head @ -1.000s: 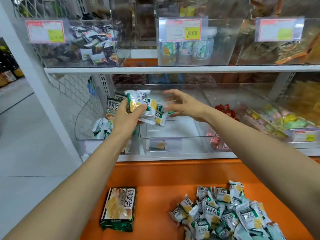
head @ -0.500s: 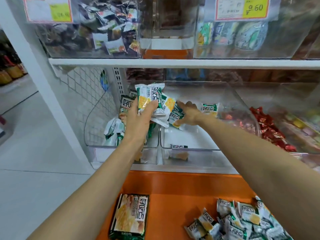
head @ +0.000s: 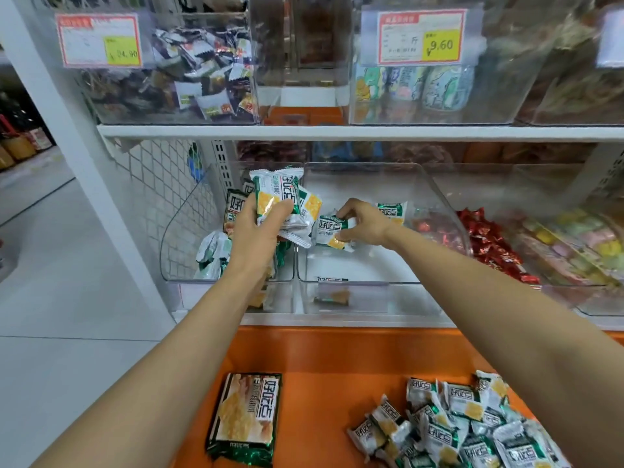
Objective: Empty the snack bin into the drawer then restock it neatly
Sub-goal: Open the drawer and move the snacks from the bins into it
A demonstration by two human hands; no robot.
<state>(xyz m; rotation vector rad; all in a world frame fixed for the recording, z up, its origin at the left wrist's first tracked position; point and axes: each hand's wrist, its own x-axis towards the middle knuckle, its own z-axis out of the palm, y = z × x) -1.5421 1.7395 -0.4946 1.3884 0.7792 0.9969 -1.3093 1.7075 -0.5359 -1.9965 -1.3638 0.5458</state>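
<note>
Left hand (head: 256, 228) up by the clear bin (head: 442, 211), fingers squeezed around a bunch of snack packs (head: 282, 204). Right hand (head: 363, 222) inside the bin, fingers pinched on 1 pack (head: 329, 229). More packs (head: 452, 427) down in the orange drawer (head: 337, 363).

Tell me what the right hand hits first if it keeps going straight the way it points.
The right hand, pinching a snack packet, points left, toward the packets in the left hand. Those probably come first, though depth is unclear.
</note>
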